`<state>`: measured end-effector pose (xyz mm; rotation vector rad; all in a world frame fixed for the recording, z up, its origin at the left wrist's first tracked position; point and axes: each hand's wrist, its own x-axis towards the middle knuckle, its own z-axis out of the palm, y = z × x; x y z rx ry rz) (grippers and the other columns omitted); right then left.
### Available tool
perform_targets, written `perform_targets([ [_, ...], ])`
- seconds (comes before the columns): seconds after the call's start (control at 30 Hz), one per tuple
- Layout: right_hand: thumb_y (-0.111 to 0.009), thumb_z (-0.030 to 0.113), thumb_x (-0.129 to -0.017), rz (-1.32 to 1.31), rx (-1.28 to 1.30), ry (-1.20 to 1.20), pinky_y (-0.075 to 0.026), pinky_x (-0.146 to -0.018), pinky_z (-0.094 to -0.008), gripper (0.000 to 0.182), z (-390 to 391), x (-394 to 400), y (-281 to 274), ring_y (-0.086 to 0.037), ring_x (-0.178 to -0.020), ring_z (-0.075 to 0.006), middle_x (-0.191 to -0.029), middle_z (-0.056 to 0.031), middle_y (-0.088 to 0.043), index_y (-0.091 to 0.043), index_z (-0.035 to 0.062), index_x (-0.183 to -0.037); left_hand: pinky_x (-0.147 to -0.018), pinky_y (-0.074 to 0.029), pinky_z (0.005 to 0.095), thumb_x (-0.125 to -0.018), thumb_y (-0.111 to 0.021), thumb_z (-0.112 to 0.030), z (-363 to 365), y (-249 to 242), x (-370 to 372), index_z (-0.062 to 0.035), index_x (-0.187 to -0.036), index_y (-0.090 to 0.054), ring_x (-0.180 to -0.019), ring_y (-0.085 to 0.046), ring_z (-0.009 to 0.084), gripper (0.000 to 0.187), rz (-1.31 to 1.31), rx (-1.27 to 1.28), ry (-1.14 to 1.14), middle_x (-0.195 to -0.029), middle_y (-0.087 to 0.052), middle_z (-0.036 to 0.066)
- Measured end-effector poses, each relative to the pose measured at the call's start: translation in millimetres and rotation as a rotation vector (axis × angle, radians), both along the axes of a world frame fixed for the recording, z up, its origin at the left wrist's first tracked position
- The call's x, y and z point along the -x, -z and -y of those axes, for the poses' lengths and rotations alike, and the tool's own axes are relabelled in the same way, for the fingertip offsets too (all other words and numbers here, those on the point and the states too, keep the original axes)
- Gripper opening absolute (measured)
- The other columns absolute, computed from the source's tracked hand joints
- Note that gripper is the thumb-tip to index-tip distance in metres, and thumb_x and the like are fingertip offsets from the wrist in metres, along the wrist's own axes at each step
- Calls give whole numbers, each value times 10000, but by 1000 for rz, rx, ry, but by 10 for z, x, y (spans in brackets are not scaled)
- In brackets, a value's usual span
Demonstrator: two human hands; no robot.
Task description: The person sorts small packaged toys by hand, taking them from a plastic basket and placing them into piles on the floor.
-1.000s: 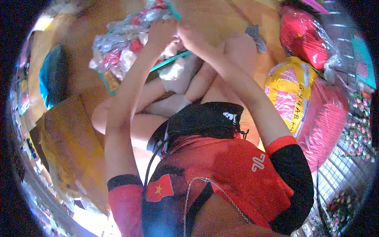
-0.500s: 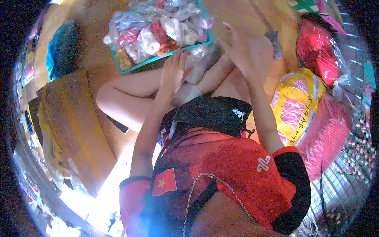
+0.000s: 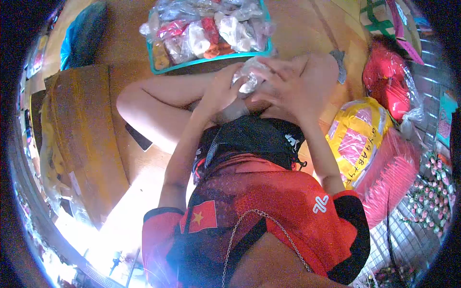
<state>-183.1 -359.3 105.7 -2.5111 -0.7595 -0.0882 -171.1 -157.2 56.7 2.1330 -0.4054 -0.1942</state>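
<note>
both hands meet over the crossed legs on a small clear plastic packet (image 3: 248,77); the left hand (image 3: 220,91) grips its near edge, the right hand (image 3: 288,84) curls over the far side, hiding much of it. its contents are too crumpled to make out. just beyond sits the teal tray (image 3: 201,62) of wrapped items, cut off at the top
</note>
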Motion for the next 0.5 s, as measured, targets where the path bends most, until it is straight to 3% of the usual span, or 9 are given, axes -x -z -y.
perform_targets([
  [0.1, -631, 331, -728, 279, 218, -148, -347, -975, -411, 526, -8, -149, 273, -447, -1135, -264, -1265, -13, -462, -482, 234, -1222, -883, -397, 380, -888, -463, -267, -11, -106, -7, 17, -1174, -463, -1024, -520, 355, 403, -353, 322, -39, -1101, -540, 225],
  [0.2, -647, 286, -717, 261, 148, -143, -371, -954, -400, 513, -27, -250, 446, -459, -1110, -273, -1234, -31, -480, -496, 201, -1201, -893, -385, 388, -905, -434, -268, -25, -233, -70, 17, -1170, -464, -1029, -508, 364, 390, -259, 107, -76, -1100, -536, 227],
  [0.3, -671, 258, -703, 180, -49, -35, -394, -914, -406, 483, -118, -348, 479, -473, -1060, -305, -1159, -92, -507, -522, 159, -1151, -891, -387, 386, -875, -493, -263, -37, -44, -168, -6, -1177, -469, -1038, -503, 350, 397, 128, 70, -157, -1104, -537, 213],
  [0.43, -700, 232, -689, 13, -211, 235, -420, -836, -390, 446, -302, -499, 415, -519, -976, -312, -1067, -133, -549, -552, 131, -1097, -864, -420, 390, -758, -623, -194, -167, -256, -376, -59, -1162, -499, -997, -525, 317, 444, 428, -110, -23, -1066, -557, 170],
  [0.5, -698, 229, -701, -35, -251, 293, -427, -815, -392, 435, -423, -562, 447, -526, -940, -332, -1024, -151, -557, -542, 110, -1089, -851, -436, 381, -742, -622, -150, -177, -210, -429, -61, -1137, -512, -975, -537, 305, 420, 435, -192, -8, -1058, -564, 148],
])
